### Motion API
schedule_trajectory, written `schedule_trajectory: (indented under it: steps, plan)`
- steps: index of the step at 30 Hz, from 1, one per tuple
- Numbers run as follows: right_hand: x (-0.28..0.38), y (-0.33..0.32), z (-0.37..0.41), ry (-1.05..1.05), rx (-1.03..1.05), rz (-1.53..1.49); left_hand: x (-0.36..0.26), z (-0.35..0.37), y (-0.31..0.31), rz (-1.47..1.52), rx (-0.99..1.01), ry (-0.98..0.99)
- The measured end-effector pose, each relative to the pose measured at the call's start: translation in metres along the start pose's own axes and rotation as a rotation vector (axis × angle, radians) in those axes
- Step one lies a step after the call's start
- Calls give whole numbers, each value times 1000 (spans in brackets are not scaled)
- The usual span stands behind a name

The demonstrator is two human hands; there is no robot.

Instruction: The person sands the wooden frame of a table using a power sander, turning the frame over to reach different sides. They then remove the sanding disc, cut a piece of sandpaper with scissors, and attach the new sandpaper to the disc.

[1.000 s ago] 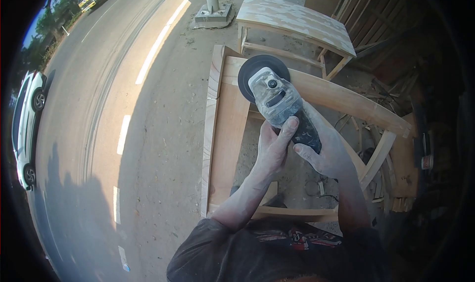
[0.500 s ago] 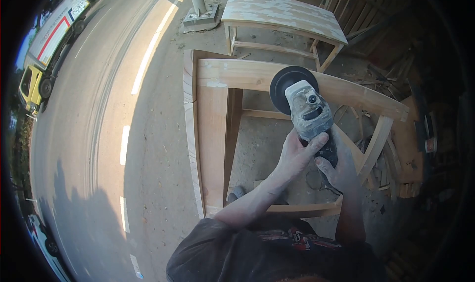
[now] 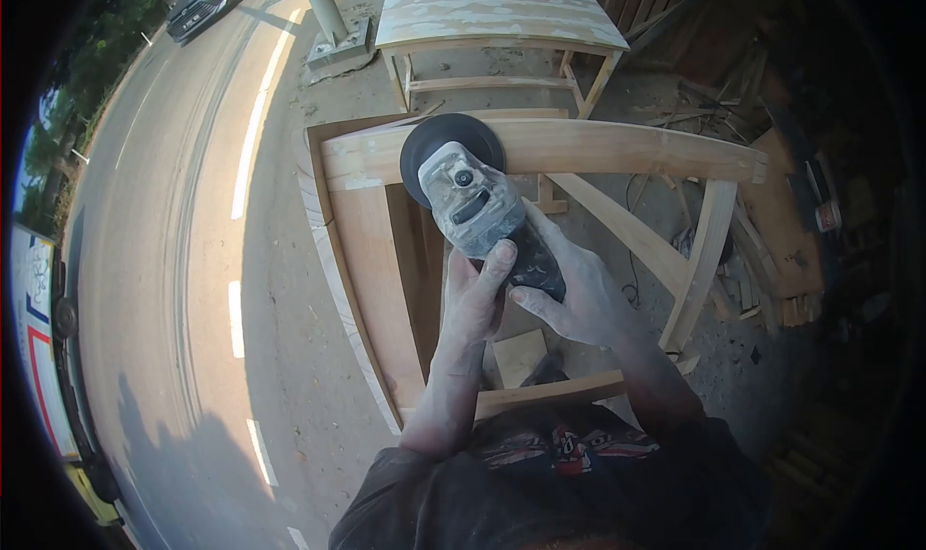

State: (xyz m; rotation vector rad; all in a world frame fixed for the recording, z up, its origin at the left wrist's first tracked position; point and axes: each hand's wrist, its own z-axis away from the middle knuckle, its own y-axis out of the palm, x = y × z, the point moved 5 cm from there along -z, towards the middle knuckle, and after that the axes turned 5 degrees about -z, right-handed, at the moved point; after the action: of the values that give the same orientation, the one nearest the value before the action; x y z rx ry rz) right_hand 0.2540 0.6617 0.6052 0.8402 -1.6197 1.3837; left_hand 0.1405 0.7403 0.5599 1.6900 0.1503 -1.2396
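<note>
Both my hands grip an angle grinder (image 3: 473, 203), dusty and grey, fitted with a round black disc (image 3: 434, 145). My left hand (image 3: 477, 295) is wrapped round its body from the left, thumb on top. On the right, my right hand (image 3: 579, 295) closes round the dark rear part of the tool. The disc overlaps the top rail (image 3: 617, 148) of a wooden frame, near its left end. Pale wood dust coats both hands and forearms. Below the rail, at the left, a broad wooden panel (image 3: 371, 270) forms the side of the frame.
A wooden table (image 3: 502, 15) with a patchy pale top stands behind the frame. Left of it is a post on a concrete base (image 3: 340, 58). A road (image 3: 174, 213) with a dark car (image 3: 205, 5) and a truck (image 3: 39, 338) runs along the left. Scrap wood (image 3: 752, 261) lies right.
The grinder, held in both hands, has shifted left along the rail towards its left end. My view has moved too; the truck is lower at the left and a dark car has appeared.
</note>
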Motion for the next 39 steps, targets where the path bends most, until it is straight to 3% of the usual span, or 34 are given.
schedule_trajectory:
  steps: [25, 28, 32, 39]
  plan:
    - [-106, -134, 130, 141, -405, -155, 139, -47, 165, -296, 323, -219]
    - [-123, -135, 142, 98, -642, -279, 149, -53, 182, -424, 416, -269]
    - [-117, -127, 131, 98, -621, -240, 126, -48, 169, -424, 394, -299]
    - [-64, -54, 72, 25, -287, -90, 66, -16, 72, -160, 195, -148]
